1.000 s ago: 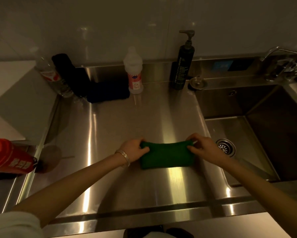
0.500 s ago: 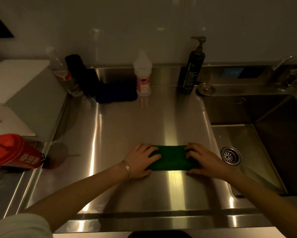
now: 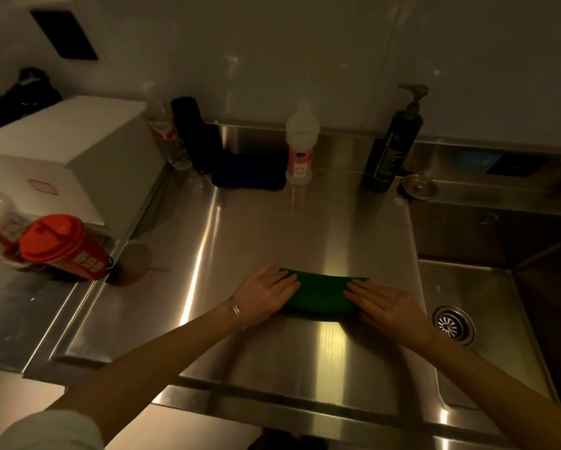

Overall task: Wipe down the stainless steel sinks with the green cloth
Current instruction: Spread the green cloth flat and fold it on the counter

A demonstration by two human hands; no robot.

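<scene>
Green cloth [image 3: 321, 295] now lies folded on the steel worktop [image 3: 272, 228]; a second ago both hands pinched its ends. The left hand [image 3: 266, 293] and right hand [image 3: 386, 306] press it flat with straight fingers. Wiping the sink [image 3: 487, 287] is not yet begun, I think.

Left hand [image 3: 264, 295] and right hand [image 3: 388, 308] no longer pinch green cloth [image 3: 321, 295] ends; fingers now flat, pressing on both ends. Cloth narrower, folded. Camera view shifts left.

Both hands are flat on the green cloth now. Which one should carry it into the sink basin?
Probably the right hand: it rests on the green cloth at the end nearest the sink basin and its drain. The left hand sits on the far end.
</scene>
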